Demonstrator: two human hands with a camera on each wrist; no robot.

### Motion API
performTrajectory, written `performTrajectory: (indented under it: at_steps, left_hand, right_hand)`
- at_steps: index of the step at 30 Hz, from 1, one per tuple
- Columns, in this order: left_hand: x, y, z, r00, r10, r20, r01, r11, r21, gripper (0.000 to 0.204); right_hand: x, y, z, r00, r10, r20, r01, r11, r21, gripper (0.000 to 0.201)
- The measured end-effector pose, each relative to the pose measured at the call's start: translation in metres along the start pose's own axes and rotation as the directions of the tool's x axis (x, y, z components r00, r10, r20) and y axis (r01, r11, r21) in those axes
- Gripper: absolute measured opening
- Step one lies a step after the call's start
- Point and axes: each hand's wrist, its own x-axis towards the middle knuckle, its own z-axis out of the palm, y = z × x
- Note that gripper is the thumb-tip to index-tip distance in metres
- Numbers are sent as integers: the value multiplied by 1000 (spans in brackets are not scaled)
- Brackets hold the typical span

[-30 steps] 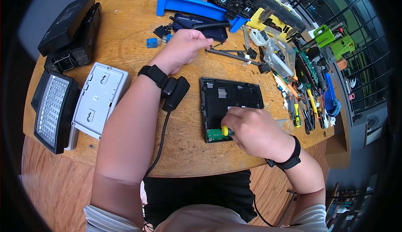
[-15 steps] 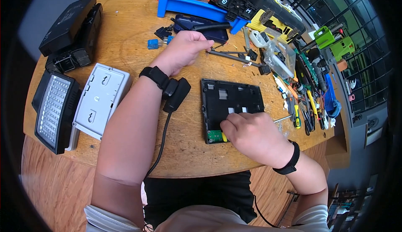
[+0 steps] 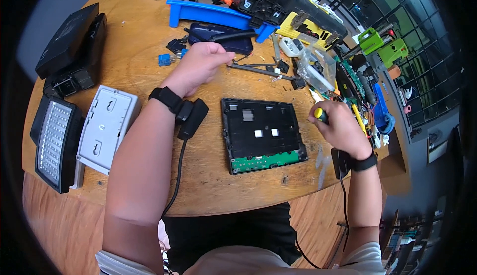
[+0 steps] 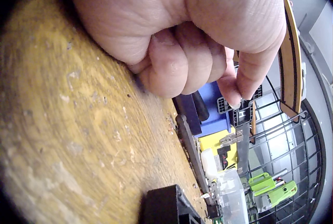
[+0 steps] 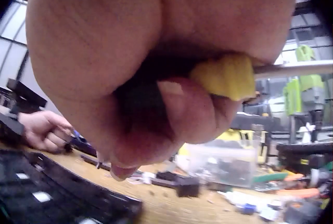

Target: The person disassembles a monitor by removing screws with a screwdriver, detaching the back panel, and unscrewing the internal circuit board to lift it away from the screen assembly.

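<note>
My right hand (image 3: 343, 131) is raised to the right of a black plastic housing (image 3: 248, 146), gripping a screwdriver (image 3: 321, 115) by its yellow and green handle. In the right wrist view the fingers curl around that handle, and the metal shaft points off to the right. The housing lies flat on the table, with a green circuit board (image 3: 285, 159) along its near edge. Beyond the housing's far left corner is my left hand (image 3: 196, 66), its fingers curled. Thumb tip and index fingertip (image 4: 233, 98) meet; I cannot tell whether something tiny is between them.
A white plastic cover (image 3: 107, 126) and an LED lamp (image 3: 54, 131) lie at the left, with black boxes (image 3: 69, 41) behind. A blue tray (image 3: 213, 17) stands at the back. Hand tools, a clear plastic box (image 3: 318, 71) and loose parts crowd the right side.
My right hand has lifted off the housing and moved right with the screwdriver, uncovering the circuit board. The left hand keeps its pose, while the head view has shifted slightly.
</note>
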Motion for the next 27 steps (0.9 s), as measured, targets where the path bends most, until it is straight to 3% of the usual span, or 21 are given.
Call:
performTrajectory:
  at_steps: [4, 8, 12, 22, 27]
  left_hand:
    - [0, 1, -1, 1000, -15, 5, 15, 1000, -27, 21]
    - [1, -1, -1, 1000, -21, -6, 21, 999, -35, 21]
    - [2, -2, -3, 1000, -17, -2, 17, 999, -42, 21]
    - [1, -2, -4, 1000, -24, 5, 24, 998, -49, 21]
    - [2, -3, -5, 999, -35, 4, 35, 998, -57, 21]
  right_hand:
    - [-14, 64, 26, 954, 259, 154, -272, 960, 72, 16]
    - [-17, 88, 46, 939, 325, 113, -334, 940, 75, 26]
    - [-16, 96, 56, 947, 315, 63, -321, 936, 146, 30]
    - [-19, 79, 51, 976, 213, -48, -217, 973, -80, 26]
    - [-19, 62, 28, 952, 301, -57, -304, 950, -73, 20]
